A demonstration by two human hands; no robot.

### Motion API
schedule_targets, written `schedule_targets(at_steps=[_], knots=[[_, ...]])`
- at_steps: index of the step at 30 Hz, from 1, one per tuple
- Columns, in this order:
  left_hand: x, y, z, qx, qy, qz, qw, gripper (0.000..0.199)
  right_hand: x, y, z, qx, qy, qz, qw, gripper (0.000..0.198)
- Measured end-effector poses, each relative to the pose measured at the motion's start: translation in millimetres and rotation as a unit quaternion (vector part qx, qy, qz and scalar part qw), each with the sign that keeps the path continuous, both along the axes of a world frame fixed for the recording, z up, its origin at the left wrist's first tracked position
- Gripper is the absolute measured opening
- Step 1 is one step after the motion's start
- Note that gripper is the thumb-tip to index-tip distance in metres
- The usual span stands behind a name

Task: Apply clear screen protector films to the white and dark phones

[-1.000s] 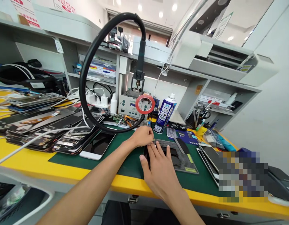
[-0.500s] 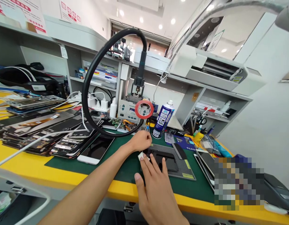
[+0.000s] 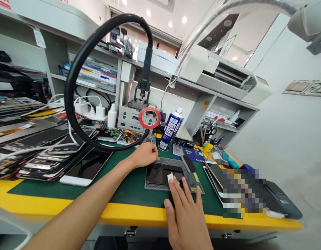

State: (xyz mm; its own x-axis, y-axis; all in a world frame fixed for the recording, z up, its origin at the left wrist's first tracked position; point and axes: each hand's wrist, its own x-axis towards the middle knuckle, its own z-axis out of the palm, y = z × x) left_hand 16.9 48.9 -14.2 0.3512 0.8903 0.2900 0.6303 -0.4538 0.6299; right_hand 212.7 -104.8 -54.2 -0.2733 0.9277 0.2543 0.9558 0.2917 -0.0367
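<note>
My left hand (image 3: pixel 144 155) is closed in a fist by the upper left corner of a grey perforated mat (image 3: pixel 160 188). The inside of the fist is hidden. Flat on that mat lies a black phone screen (image 3: pixel 157 173). My right hand (image 3: pixel 188 210) reaches over its near right part with fingers stretched and spread. Under its fingertips a small folded white wipe (image 3: pixel 170 177) is pressed against the glass. A dark curved pad (image 3: pixel 187 164) rests on the mat's far right part.
A blue spray can (image 3: pixel 171 129) stands behind the mat. A thick black hose (image 3: pixel 68 86) loops above the bench from a grey station (image 3: pixel 129 118). Stacked screens (image 3: pixel 43 152) and a white-framed phone (image 3: pixel 87 166) lie left; more panels (image 3: pixel 214 177) lie right.
My right hand has slid the wipe to the right across the screen. My left fist remains by the mat's corner. The camera view has shifted rightward.
</note>
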Motion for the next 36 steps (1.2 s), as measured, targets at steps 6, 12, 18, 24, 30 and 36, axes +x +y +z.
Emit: schedule_targets(at_steps=[6,12,18,24,30,36], knots=[[-0.6,0.7,-3.5,0.007,0.001,-0.011,1.0,0.019,32.0,1.5,-2.3,0.006,-0.036,-0.031,0.999,0.054],[0.5,1.2,-5.2,0.008,0.002,-0.001,1.0,0.018,34.1,8.2,2.6,0.013,-0.041,-0.036,0.998,0.054],[1.8,1.5,-3.1,0.006,0.011,0.014,1.0,0.019,26.8,32.0,12.5,0.009,-0.02,-0.053,0.998,0.056],[3.3,1.9,-2.4,0.008,0.031,0.016,0.999,0.021,6.3,43.3,30.5,-0.008,0.027,-0.044,0.999,0.06],[3.9,5.5,-1.7,-0.023,0.039,0.017,0.999,0.021,-25.3,37.2,36.7,-0.005,0.111,0.017,0.994,0.064],[1.6,16.6,-15.6,-0.152,0.026,0.055,0.986,0.028,-48.7,34.5,32.0,0.002,0.121,0.091,0.988,0.065]])
